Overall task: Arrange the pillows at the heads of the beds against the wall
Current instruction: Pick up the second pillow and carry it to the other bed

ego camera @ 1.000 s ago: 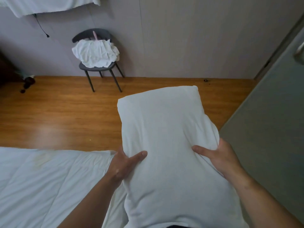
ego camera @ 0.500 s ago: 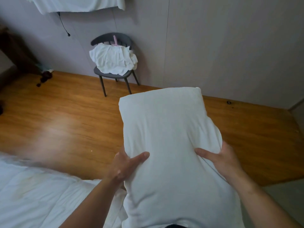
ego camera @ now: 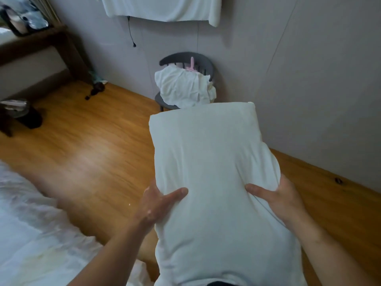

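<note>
A long white pillow (ego camera: pixel 212 162) is held lengthwise in front of me, above the wooden floor. My left hand (ego camera: pixel 158 203) grips its left side with the thumb on top. On the pillow's right side my right hand (ego camera: pixel 278 198) presses in, thumb across the fabric. The fingers of both hands are hidden under the pillow. A white quilted bed (ego camera: pixel 26 230) lies at the lower left, blurred. No bed head shows in this view.
A dark chair (ego camera: pixel 186 60) heaped with white cloth (ego camera: pixel 183 87) stands against the pale wall ahead. White fabric (ego camera: pixel 160 9) hangs high on that wall. A dark wooden table (ego camera: pixel 41 42) and a black bin (ego camera: pixel 24 116) stand at the left. Wooden floor (ego camera: pixel 86 145) lies between.
The view has swung left: the chair has shifted right and now sits behind the pillow's top edge, and the table and bin have come into sight. Both hands keep the same grip.
</note>
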Motion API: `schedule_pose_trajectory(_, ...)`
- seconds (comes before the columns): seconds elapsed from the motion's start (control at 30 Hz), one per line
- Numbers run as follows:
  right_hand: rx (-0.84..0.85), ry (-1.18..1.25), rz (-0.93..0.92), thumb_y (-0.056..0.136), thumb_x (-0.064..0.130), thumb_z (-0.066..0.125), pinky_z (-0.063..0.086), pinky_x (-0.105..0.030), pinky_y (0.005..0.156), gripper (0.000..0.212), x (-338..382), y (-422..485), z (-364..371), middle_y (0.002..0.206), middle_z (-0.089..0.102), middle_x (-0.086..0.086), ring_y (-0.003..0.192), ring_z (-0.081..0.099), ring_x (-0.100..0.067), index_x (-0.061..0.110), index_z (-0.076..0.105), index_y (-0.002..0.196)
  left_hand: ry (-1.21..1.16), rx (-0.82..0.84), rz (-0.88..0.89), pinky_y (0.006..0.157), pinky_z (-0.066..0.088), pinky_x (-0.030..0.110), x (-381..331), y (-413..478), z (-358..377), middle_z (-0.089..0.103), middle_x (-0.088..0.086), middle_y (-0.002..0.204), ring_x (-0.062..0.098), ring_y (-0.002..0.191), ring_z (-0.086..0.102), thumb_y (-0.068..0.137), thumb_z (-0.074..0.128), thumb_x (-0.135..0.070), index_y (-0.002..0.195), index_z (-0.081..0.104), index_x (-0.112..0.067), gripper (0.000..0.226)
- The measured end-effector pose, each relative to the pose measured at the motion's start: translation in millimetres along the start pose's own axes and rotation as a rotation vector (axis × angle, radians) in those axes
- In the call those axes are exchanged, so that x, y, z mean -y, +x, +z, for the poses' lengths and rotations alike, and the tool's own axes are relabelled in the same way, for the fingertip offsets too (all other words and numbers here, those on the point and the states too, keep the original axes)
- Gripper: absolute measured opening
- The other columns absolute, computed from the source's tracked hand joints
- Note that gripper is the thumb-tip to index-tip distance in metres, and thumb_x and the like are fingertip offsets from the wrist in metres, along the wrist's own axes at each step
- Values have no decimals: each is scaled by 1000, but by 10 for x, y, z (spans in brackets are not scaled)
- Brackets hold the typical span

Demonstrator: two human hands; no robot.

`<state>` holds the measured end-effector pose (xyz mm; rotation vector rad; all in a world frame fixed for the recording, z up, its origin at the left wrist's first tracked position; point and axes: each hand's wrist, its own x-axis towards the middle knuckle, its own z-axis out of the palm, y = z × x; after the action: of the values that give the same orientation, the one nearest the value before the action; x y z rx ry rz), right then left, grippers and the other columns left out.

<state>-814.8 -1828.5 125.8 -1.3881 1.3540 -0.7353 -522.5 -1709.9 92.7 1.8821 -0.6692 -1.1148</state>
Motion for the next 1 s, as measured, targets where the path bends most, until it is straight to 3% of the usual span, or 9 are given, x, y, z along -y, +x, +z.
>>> schedule_pose_trajectory(0.23, 244, -45, -47, 51, 44, 94, 52, -30, 86, 87, 568, 1591, 1011, 115, 74, 13, 106, 69, -8, 26, 65, 131, -84, -221, -82, 98, 61, 46, -343, 963, -677, 80, -8, 112, 17, 104, 76, 46, 91, -64, 130, 70, -28, 94)
schedule_pose_trajectory(0.4, 465, -70, -96, 56, 36, 94, 51, -23, 80, 79, 1113, 2570, 1864, 114, 74, 15, 100, 70, 4, 27, 65, 129, -141, -380, -135, 101, 59, 47, -586, 1488, -1206, 79, -8, 117, 18, 107, 75, 38, 88, -79, 134, 68, -27, 111)
schedule_pose_trajectory(0.57, 600, -134, -112, 40, 66, 94, 54, -37, 93, 101, 1509, 3228, 2784, 116, 74, 14, 107, 69, -9, 26, 65, 129, -218, -535, -142, 104, 57, 47, -727, 1883, -1735, 75, -8, 123, 20, 114, 72, 46, 85, -72, 138, 61, -28, 105)
schedule_pose_trajectory(0.63, 647, -163, -126, 42, 63, 93, 54, -38, 94, 87, 1669, 3421, 3195, 111, 75, 17, 104, 69, -5, 32, 67, 120, -257, -584, -145, 102, 57, 42, -715, 2066, -2022, 75, -11, 119, 18, 112, 71, 46, 87, -69, 134, 60, -31, 100)
schedule_pose_trajectory(0.73, 728, -195, -186, 61, 34, 96, 50, -27, 85, 56, 1911, 3656, 3883, 101, 70, 25, 96, 63, 6, 46, 62, 104, -312, -626, -155, 101, 57, 40, -597, 2373, -2490, 75, -14, 115, 14, 109, 72, 46, 93, -66, 127, 60, -37, 93)
schedule_pose_trajectory(0.8, 748, -216, -220, 68, 26, 94, 45, -29, 90, 57, 2090, 3800, 4358, 108, 64, 27, 99, 63, 0, 43, 60, 111, -342, -672, -166, 103, 57, 43, -503, 2604, -2826, 76, -14, 115, 16, 110, 73, 37, 92, -74, 129, 61, -35, 105)
schedule_pose_trajectory(0.9, 745, -243, -274, 63, 46, 95, 46, -37, 105, 89, 2379, 3979, 5118, 129, 65, 10, 121, 60, -16, 22, 56, 139, -362, -716, -183, 103, 57, 44, -415, 2984, -3501, 77, -14, 112, 15, 109, 74, 40, 91, -68, 132, 63, -28, 104)
schedule_pose_trajectory(0.93, 749, -241, -271, 61, 49, 95, 48, -37, 103, 95, 2499, 4018, 5366, 131, 66, 8, 123, 61, -18, 19, 55, 143, -360, -718, -183, 102, 58, 43, -408, 3099, -3759, 79, -13, 112, 14, 107, 75, 42, 92, -67, 132, 65, -28, 102)
schedule_pose_trajectory(1.0, 773, -237, -280, 66, 39, 93, 50, -28, 86, 84, 2760, 4072, 5869, 119, 68, 10, 111, 65, -16, 17, 58, 139, -371, -739, -189, 100, 59, 41, -406, 3283, -4253, 80, -10, 113, 12, 105, 76, 41, 94, -67, 133, 67, -27, 104)
